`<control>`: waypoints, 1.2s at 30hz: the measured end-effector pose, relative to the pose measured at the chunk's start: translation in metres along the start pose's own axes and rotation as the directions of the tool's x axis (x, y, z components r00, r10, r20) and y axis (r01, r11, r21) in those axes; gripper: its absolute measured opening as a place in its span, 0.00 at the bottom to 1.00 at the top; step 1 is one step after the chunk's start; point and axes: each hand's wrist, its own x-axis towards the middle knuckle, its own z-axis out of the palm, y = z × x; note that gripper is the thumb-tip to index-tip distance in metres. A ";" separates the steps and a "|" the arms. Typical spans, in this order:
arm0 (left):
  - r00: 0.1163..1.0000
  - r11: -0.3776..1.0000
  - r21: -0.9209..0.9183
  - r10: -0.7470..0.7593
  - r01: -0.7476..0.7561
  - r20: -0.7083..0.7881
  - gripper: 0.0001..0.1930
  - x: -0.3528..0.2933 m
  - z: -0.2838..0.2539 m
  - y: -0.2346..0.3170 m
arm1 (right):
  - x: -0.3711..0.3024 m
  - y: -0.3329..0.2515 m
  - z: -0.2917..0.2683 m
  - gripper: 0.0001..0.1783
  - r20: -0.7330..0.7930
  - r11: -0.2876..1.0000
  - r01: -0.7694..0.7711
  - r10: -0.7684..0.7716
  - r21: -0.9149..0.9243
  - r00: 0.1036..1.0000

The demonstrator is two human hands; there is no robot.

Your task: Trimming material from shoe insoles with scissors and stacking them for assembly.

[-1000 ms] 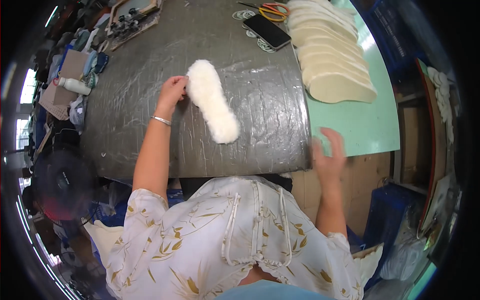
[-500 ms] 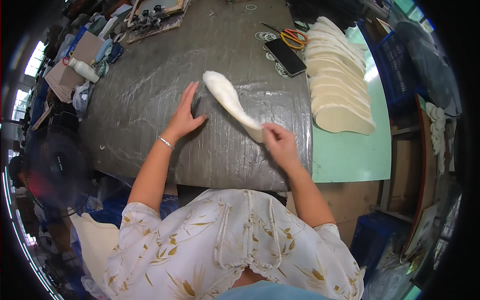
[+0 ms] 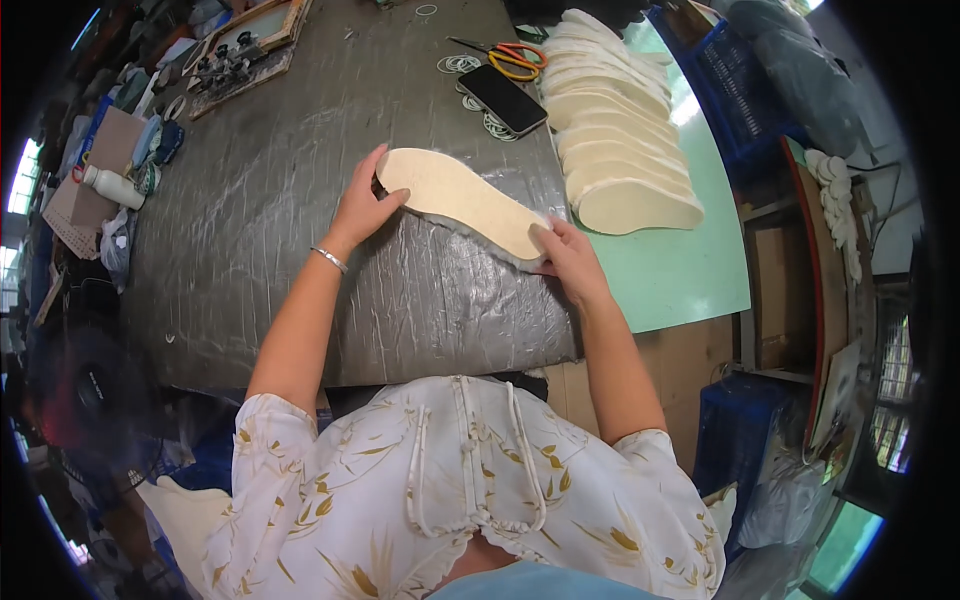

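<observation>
Between my two hands I hold a cream insole point(image 3: 455, 195) with its smooth flat face up and a fluffy edge showing along its near side. My left hand point(image 3: 363, 203) grips the wider end, thumb on top and fingers at the far edge. At the narrower end, my right hand point(image 3: 570, 256) pinches the insole with its thumb on top; those fingers are partly hidden beneath. To the right of my hands, a row of overlapping fleecy insoles point(image 3: 640, 205) lies on a pale green board point(image 3: 690, 285).
On the grey table point(image 3: 250, 250) a black phone point(image 3: 503, 100) rests on rubber bands, beside orange-and-yellow-handled scissors point(image 3: 515, 60). A white bottle point(image 3: 113, 186) stands at the left edge, and a wooden frame point(image 3: 250, 50) lies at the far left. A fan point(image 3: 95, 390) is at lower left.
The insole has turned from fluffy side to flat side up. My left hand, earlier apart from it, now grips its wide end. The whole view has shifted, moving the surroundings left.
</observation>
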 end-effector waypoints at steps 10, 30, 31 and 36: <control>0.861 0.718 -0.494 -0.312 0.491 0.402 0.21 -0.001 0.008 0.076 | -0.041 -0.036 -0.090 0.18 0.083 0.790 0.384 -0.395 -0.477 0.915; 0.959 0.907 0.374 0.092 -0.192 0.270 0.08 0.019 0.236 0.152 | 0.000 -0.060 -0.226 0.51 0.164 0.011 0.193 -0.483 -0.981 0.860; 0.965 0.923 0.324 0.138 -0.207 0.225 0.07 0.018 0.237 0.146 | 0.002 -0.064 -0.221 0.53 0.155 0.007 0.177 -0.451 -0.984 0.879; 0.956 0.904 0.333 0.205 -0.267 0.210 0.09 0.012 0.233 0.150 | 0.008 -0.062 -0.227 0.46 0.218 -0.085 0.204 -0.517 -0.975 0.827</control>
